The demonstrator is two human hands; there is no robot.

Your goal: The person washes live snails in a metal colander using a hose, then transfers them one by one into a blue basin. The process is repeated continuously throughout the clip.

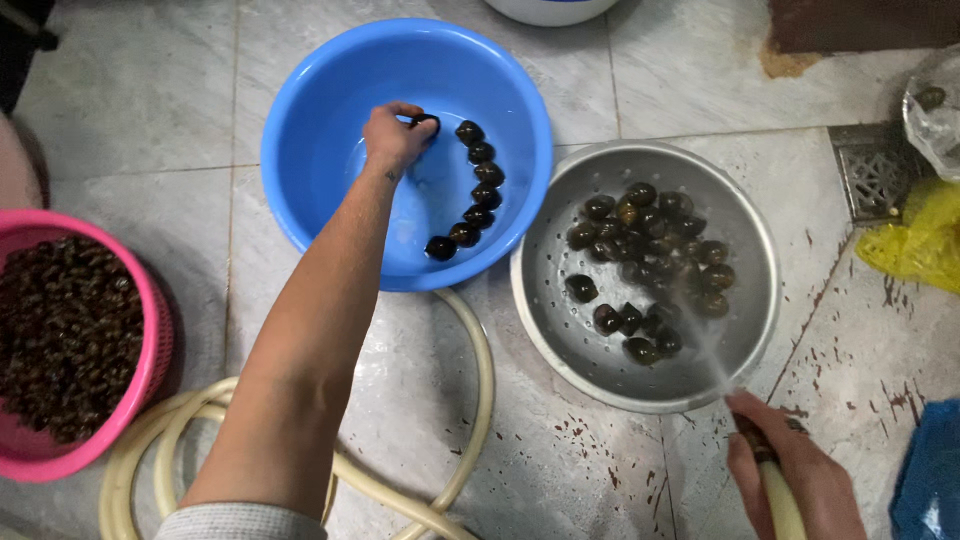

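Note:
My left hand reaches into a blue plastic basin and pinches a dark round snail between its fingertips. Several more dark snails lie in a curved row along the basin's bottom. My right hand grips the end of a cream hose at the lower right. A thin jet of water runs from it into a metal colander, where several dark snails lie.
A pink basket full of small dark snails stands at the left edge. Loops of cream hose lie on the wet marble floor. A floor drain, a yellow bag and a blue cloth sit at the right.

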